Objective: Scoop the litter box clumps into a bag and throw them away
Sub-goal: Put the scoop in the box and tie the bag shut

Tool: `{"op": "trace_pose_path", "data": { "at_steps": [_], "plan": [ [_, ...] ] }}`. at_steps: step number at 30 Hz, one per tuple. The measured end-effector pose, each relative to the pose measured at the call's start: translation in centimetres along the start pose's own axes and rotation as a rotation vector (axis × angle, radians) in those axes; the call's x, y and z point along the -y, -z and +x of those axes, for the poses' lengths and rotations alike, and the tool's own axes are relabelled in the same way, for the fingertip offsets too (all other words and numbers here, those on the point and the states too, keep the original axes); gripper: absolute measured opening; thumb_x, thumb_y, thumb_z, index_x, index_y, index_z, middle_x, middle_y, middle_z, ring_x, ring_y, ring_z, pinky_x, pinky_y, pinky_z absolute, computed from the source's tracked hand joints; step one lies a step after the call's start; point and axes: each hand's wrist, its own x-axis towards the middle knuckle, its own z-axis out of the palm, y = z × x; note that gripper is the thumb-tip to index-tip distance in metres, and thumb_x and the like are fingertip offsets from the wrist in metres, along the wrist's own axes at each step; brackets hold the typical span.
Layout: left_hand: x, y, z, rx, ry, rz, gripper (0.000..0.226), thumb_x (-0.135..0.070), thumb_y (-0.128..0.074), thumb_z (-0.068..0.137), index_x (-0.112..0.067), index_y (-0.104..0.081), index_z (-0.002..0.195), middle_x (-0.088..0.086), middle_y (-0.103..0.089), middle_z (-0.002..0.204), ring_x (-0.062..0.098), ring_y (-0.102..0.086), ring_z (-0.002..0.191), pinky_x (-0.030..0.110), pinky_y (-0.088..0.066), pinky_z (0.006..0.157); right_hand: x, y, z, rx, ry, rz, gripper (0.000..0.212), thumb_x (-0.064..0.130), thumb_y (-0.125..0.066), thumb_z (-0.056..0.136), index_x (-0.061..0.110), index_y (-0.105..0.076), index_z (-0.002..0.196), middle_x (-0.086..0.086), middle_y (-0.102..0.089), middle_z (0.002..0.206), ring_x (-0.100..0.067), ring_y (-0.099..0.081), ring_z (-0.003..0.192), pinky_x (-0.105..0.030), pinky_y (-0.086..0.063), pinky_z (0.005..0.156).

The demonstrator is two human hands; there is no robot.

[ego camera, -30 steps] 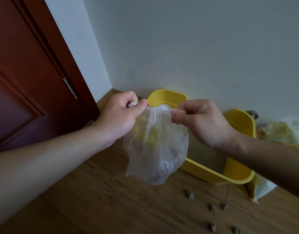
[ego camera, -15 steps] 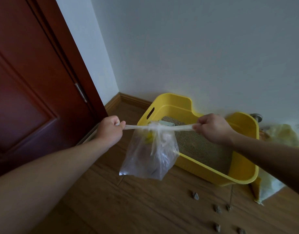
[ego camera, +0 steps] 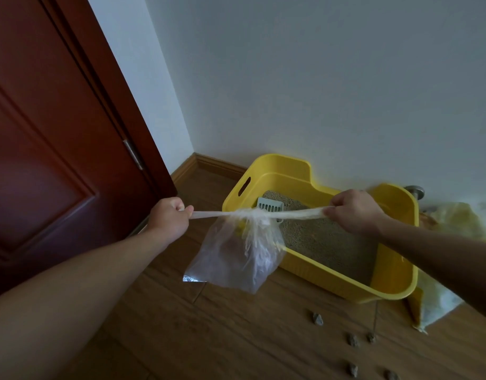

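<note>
Nearest the person, below and to the right of the right hand, several small grey clumps (ego camera: 352, 340) lie scattered on the wooden floor (ego camera: 208, 338). Above them the two hands are held well apart at the same height. The left hand (ego camera: 169, 216) is fisted round one twisted end of the clear plastic bag (ego camera: 236, 259), and the right hand (ego camera: 354, 212) grips the other end. The plastic is stretched taut between them, with a bunched knot (ego camera: 252, 215) midway. The bag's body hangs below the knot, clear of the floor, with dark contents showing dimly inside. Just beyond the hands, the yellow litter box (ego camera: 346, 286) sits on the floor and holds sandy litter. A pale slotted scoop (ego camera: 269, 207) lies inside it behind the knot. A crumpled white-and-yellow sack (ego camera: 455, 223) lies right of the right hand. A dark red door (ego camera: 44, 160) stands left of the left hand.
</note>
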Motion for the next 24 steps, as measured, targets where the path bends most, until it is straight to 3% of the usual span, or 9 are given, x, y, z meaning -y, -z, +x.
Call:
{"op": "trace_pose_path", "data": {
  "at_steps": [4, 7, 13, 19, 21, 24],
  "plan": [
    [0.1, 0.0, -0.5, 0.035, -0.024, -0.078, 0.041, -0.024, -0.059, 0.095, -0.015, -0.038, 0.062, 0.01, -0.049, 0.062, 0.026, -0.052, 0.06, 0.035, -0.042, 0.058, -0.5, 0.4, -0.5, 0.023, -0.044, 0.18, 0.026, 0.025, -0.063, 0.093, 0.006, -0.069, 0.076, -0.009, -0.06, 0.068, -0.019, -0.052, 0.059, -0.033, -0.041, 0.053],
    [-0.2, 0.6, -0.8, 0.046, -0.071, -0.172, 0.038, -0.023, -0.06, 0.094, -0.017, -0.041, 0.062, 0.018, -0.063, 0.072, 0.034, -0.062, 0.073, 0.045, -0.051, 0.071, -0.5, 0.6, -1.7, 0.079, -0.043, 0.444, 0.022, 0.021, -0.065, 0.093, 0.002, -0.069, 0.083, -0.013, -0.065, 0.079, -0.02, -0.057, 0.07, -0.033, -0.048, 0.064],
    [-3.5, 1.2, -1.8, 0.097, -0.18, -0.324, 0.022, -0.015, -0.071, 0.085, -0.012, -0.052, 0.075, 0.01, -0.055, 0.074, 0.02, -0.053, 0.071, 0.034, -0.044, 0.067, 2.2, 1.5, -3.0, 0.128, 0.027, 0.889, 0.002, 0.008, -0.063, 0.093, 0.006, -0.064, 0.092, -0.012, -0.066, 0.081, -0.016, -0.062, 0.071, -0.025, -0.054, 0.065],
    [-7.1, 1.2, -3.3, 0.177, -0.303, -0.473, 0.018, -0.003, -0.073, 0.08, 0.001, -0.055, 0.077, 0.01, -0.052, 0.075, 0.018, -0.046, 0.071, 0.032, -0.04, 0.07, 5.4, 2.2, -3.8, 0.158, 0.106, 0.992, 0.008, 0.008, -0.059, 0.095, 0.013, -0.06, 0.09, -0.009, -0.07, 0.081, -0.018, -0.066, 0.078, -0.031, -0.054, 0.076],
    [-8.1, 1.1, -3.9, 0.244, -0.337, -0.514, 0.015, 0.0, -0.071, 0.081, -0.003, -0.057, 0.078, 0.011, -0.054, 0.079, 0.018, -0.048, 0.074, 0.029, -0.041, 0.071, 6.2, 2.4, -4.0, 0.164, 0.129, 1.016, 0.012, 0.006, -0.059, 0.095, 0.014, -0.06, 0.086, -0.007, -0.069, 0.078, -0.019, -0.064, 0.078, -0.035, -0.054, 0.081],
    [-9.2, 0.8, -4.5, 0.338, -0.391, -0.538, 0.02, -0.001, -0.072, 0.081, -0.012, -0.056, 0.074, 0.01, -0.057, 0.081, 0.018, -0.05, 0.076, 0.03, -0.042, 0.074, 7.2, 2.5, -4.5, 0.199, 0.136, 1.041, 0.013, 0.006, -0.058, 0.095, 0.015, -0.058, 0.086, -0.009, -0.068, 0.08, -0.02, -0.062, 0.077, -0.032, -0.054, 0.077]
  ]
}}
